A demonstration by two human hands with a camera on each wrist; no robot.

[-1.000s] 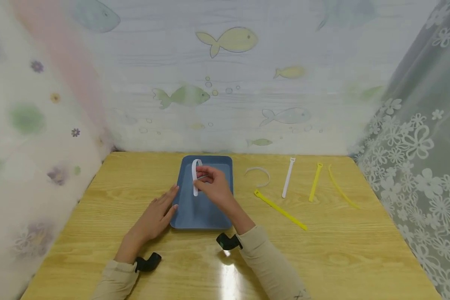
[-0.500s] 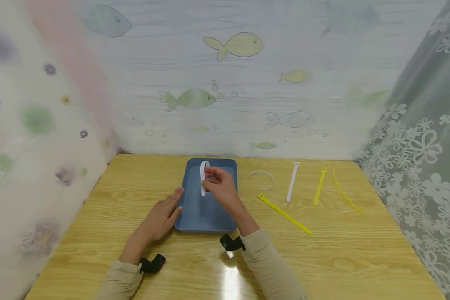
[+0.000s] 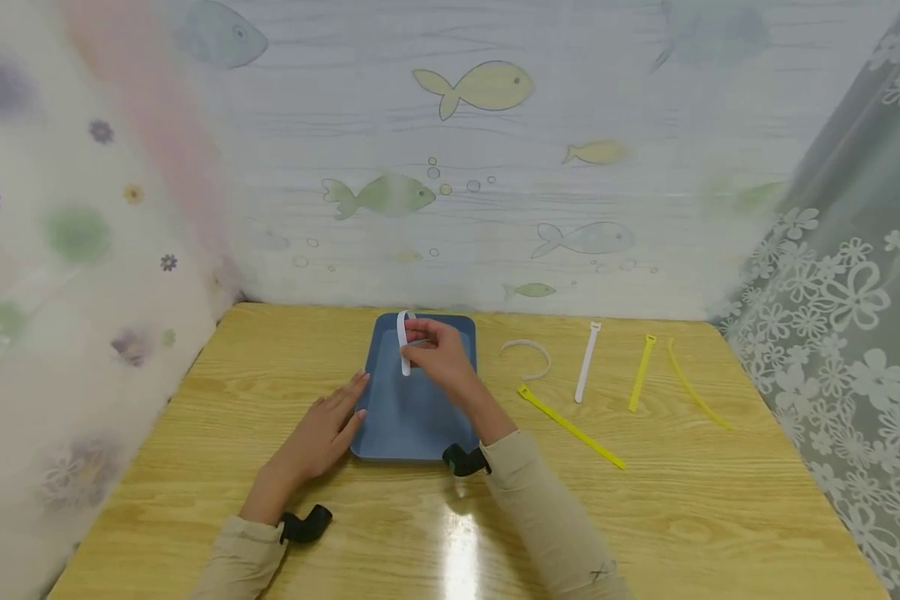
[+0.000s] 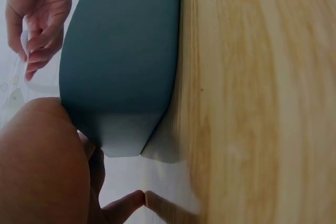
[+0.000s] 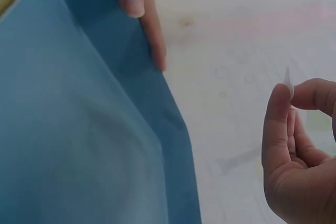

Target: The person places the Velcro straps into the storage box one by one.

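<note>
White strap (image 3: 402, 342) pinched over blue tray (image 3: 412, 425); loose straps (image 3: 570, 427) lie right

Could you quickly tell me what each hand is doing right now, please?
Left hand: open, straight fingers resting against the blue tray.
Right hand: pinching the white strap above the tray.

Matt plastic tray (image 3: 390, 433), glossy wood table (image 3: 705, 500)

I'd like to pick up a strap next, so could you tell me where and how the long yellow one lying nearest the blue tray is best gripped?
Pinch the long yellow strap mid-length from above. It lies flat and diagonal on the table, so come across its narrow width.
</note>
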